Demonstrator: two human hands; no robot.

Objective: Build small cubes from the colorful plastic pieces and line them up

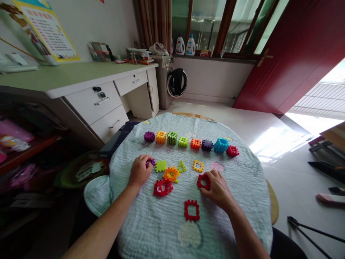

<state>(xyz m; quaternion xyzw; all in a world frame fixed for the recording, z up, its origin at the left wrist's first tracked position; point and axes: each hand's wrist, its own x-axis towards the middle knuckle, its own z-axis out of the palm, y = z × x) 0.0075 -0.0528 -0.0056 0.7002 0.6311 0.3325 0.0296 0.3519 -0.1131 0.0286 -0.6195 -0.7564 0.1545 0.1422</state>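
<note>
A home room is being shown: a washing machine (174,82) is being kept beside a desk (70,73), detergent bottles (180,45) are being stored on the windowsill (215,57).

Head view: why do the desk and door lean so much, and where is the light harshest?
In the head view, a wide lens seems to bend the edges, so the desk and door slant outward; sunlight burns out a patch of floor at right; the shelves at left sit in dim shadow; the cloth and blocks in the middle are evenly lit and sharp.
</note>
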